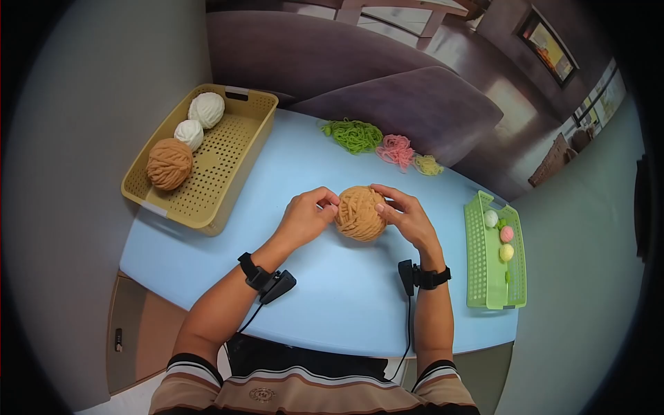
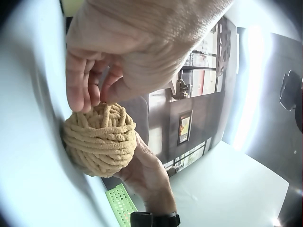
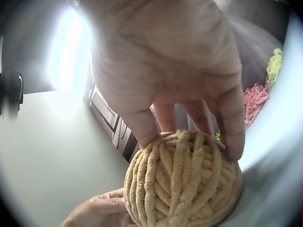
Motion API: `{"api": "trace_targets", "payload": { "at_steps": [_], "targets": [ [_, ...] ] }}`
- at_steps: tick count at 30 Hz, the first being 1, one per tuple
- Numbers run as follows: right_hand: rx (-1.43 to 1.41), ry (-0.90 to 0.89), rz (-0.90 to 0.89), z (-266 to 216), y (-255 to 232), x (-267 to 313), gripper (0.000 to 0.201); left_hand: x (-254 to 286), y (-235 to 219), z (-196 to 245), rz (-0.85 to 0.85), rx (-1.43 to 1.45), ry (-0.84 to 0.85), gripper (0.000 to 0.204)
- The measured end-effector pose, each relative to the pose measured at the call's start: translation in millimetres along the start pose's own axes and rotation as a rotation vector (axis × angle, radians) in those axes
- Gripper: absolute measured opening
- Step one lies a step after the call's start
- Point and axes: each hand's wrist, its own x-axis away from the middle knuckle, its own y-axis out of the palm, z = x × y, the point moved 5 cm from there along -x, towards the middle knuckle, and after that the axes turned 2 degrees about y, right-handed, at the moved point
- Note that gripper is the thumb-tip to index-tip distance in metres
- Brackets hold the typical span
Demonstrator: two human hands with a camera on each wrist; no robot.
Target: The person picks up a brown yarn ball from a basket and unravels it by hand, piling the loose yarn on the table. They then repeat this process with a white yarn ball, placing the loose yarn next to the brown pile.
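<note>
A tan yarn ball [image 1: 361,214] rests on the blue table in the head view, between both hands. At its left side the left hand [image 1: 305,217] has curled fingers, with thumb and fingertips pinching at the yarn; the left wrist view shows this hand [image 2: 128,47] at one end of the ball [image 2: 100,142]. From the right, the right hand [image 1: 413,223] grips the ball. In the right wrist view, the thumb and fingers of this hand [image 3: 173,71] spread over the ball [image 3: 184,182]. Whether a loose strand is pinched, I cannot tell.
A tan basket [image 1: 243,162] at left holds two white yarn balls and a brown one [image 1: 169,164]. Green [image 1: 354,135], pink [image 1: 396,151] and yellow yarn [image 1: 428,165] lie at the back. A green basket [image 1: 477,256] with small balls stands right.
</note>
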Motion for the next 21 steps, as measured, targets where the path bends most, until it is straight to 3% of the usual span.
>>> {"api": "trace_targets", "payload": {
  "at_steps": [4, 7, 10, 13, 21],
  "targets": [
    [-0.048, 0.039, 0.007, 0.3, 1.2, -0.2, 0.046, 0.6, -4.4, 5.0, 0.01, 0.019, -0.024, 0.019],
    [-0.099, 0.014, 0.043, 10.9, 3.6, -4.3, 0.044, 0.9, -6.1, 17.4, 0.095, 0.031, 0.202, 0.031],
    [-0.04, 0.027, 0.12, 7.6, 12.2, -4.1, 0.04, 12.6, 0.8, 36.4, 0.035, 0.016, 0.243, 0.048],
    [0.069, -0.064, 0.17, -8.9, 18.6, -0.4, 0.038, 16.9, 0.4, 42.6, 0.005, -0.234, 0.211, 0.058],
    [-0.091, -0.107, 0.134, -2.7, 19.7, -2.4, 0.034, 1.9, -9.5, 19.5, 0.058, -0.144, 0.168, 0.053]
  ]
}}
